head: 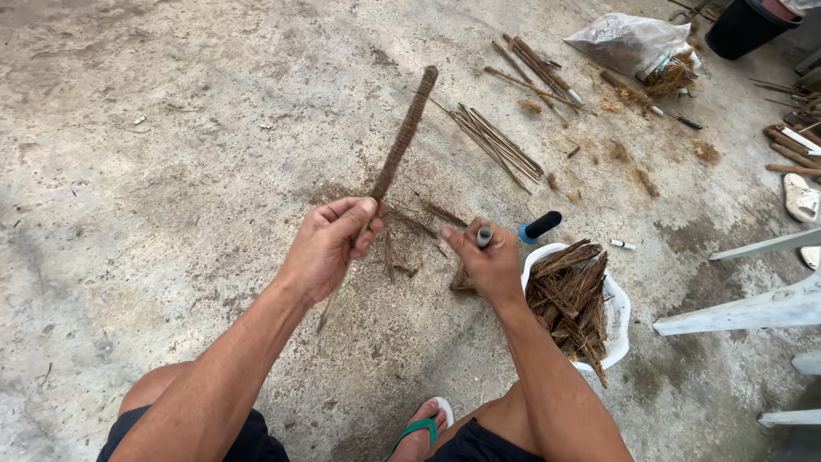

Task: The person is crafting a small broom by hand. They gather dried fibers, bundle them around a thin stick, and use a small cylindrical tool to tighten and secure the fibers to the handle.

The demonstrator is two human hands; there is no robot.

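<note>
A long thin stick (400, 145), wrapped along its upper length in tight brown fibre, is slanting up and away over the concrete floor, its bare lower end pointing back toward the person. A small grey-tipped tool (484, 236) is standing upright just beside it, poking out from between curled fingers.
</note>
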